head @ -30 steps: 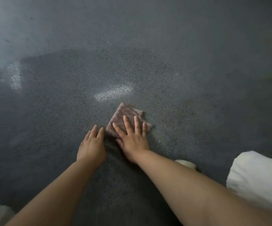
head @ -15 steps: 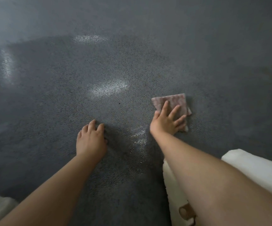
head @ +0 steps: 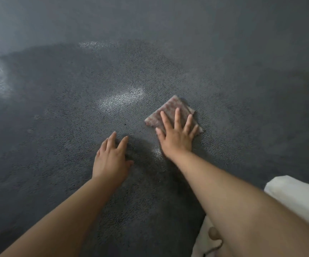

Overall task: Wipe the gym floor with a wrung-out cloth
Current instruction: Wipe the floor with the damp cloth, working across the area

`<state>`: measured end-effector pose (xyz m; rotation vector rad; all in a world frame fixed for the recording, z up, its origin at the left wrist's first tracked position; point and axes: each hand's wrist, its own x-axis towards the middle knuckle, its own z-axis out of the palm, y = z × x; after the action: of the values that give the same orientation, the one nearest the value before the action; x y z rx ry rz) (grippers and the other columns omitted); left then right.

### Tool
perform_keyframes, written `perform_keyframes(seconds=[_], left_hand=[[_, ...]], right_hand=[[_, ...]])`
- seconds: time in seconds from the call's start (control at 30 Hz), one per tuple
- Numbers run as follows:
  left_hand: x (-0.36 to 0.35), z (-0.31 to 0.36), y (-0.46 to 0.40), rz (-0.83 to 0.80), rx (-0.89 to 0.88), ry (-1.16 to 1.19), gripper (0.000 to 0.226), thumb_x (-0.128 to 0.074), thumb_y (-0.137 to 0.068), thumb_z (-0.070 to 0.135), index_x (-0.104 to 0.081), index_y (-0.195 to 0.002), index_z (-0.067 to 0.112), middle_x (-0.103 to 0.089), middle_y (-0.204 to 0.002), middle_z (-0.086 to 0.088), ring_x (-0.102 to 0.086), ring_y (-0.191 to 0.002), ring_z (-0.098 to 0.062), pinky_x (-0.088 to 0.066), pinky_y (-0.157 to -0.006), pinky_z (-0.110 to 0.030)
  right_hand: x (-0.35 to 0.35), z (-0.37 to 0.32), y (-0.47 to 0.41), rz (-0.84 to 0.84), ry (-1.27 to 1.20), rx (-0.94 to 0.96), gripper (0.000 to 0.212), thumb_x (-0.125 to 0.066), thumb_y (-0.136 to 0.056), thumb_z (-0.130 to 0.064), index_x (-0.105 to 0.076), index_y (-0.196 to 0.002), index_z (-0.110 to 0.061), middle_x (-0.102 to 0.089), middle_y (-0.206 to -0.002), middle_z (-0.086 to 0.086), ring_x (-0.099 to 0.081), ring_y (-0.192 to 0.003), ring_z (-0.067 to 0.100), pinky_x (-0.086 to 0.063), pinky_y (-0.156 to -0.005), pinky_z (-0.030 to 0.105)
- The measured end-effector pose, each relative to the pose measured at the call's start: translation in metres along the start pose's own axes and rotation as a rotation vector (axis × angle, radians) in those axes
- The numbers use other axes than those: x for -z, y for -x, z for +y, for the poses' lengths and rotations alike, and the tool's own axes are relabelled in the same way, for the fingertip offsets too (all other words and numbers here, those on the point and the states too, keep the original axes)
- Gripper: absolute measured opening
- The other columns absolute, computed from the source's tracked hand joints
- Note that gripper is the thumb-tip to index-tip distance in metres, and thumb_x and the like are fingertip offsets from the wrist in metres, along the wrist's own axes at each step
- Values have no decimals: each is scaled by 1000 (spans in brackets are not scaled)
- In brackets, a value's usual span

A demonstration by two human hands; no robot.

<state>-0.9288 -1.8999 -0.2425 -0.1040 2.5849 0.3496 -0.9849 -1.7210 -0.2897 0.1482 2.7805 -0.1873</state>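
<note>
Gym floor: dark grey, pebbled, with a broad darker damp patch across the left and centre, wider now on the right than half a second ago, glare spots showing on the wet part. Drier, paler floor beyond the patch's far edge and out to the right, so by judgement plenty left to wipe.

Right hand: swung back leftward from the right end of its stroke, a second ago hard against the other hand, now midway between; fingers straight and spread wide, pressing flat on the cloth, nothing gripped. Reads as mid side-to-side pass, not a lift.

Left hand: same spot as before, planted on the damp floor as a prop, fingers straight and slightly parted, holding nothing.

Folded cloth: pinkish, mottled, flat on the floor under the right hand's fingers, just right of centre, one corner pointing far, turned from square-on to diamond since the last stroke.

White fabric at the near right edge, probably clothing over a knee, and a small tan round thing below the right forearm, unclear what. Both close to the near end of the stroke; likely limit on sweeping nearer without shifting back. Left hand itself sits in the leftward path.
</note>
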Motion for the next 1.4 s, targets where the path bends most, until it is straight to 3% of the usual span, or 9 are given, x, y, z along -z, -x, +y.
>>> perform_keyframes(seconds=[0.1,0.33,0.6,0.9,1.4], left_hand=[[6,1,-11,-10,-9,-22,79,-58,-90,40,-8,-150,30,7,-158,-4,-1,-145,-28,-17,-115,-43],[19,5,-36,-31,27,-30,88,-65,-86,41,-7,-151,31,11,-158,-5,3,-145,-30,-14,-115,-46],[32,5,-62,-82,60,-79,111,-73,-71,55,4,-149,37,22,-156,-5,13,-144,-32,-11,-115,-52],[44,-10,-80,-186,148,-86,126,-75,-62,61,17,-146,42,30,-153,-8,21,-141,-37,-13,-109,-66],[42,-9,-84,-215,138,-85,123,-73,-67,57,20,-145,40,34,-150,-10,21,-139,-43,-15,-107,-67]], right_hand=[[19,24,-35,-25,17,-69,56,-15,-96,-59,6,-147,-46,18,-158,0,16,-141,42,8,-112,59],[-4,15,5,100,-227,-598,57,-22,-97,-54,-4,-150,-39,12,-159,4,7,-142,44,2,-112,58],[-7,4,-8,66,-271,-722,61,-23,-97,-54,2,-150,-37,19,-157,8,15,-139,49,5,-107,67],[14,2,-59,80,-283,-747,62,-23,-97,-53,2,-151,-33,18,-157,11,15,-138,51,6,-105,69],[65,-26,-190,55,-90,-388,60,-20,-97,-55,0,-150,-38,16,-158,6,15,-139,48,6,-106,69]])
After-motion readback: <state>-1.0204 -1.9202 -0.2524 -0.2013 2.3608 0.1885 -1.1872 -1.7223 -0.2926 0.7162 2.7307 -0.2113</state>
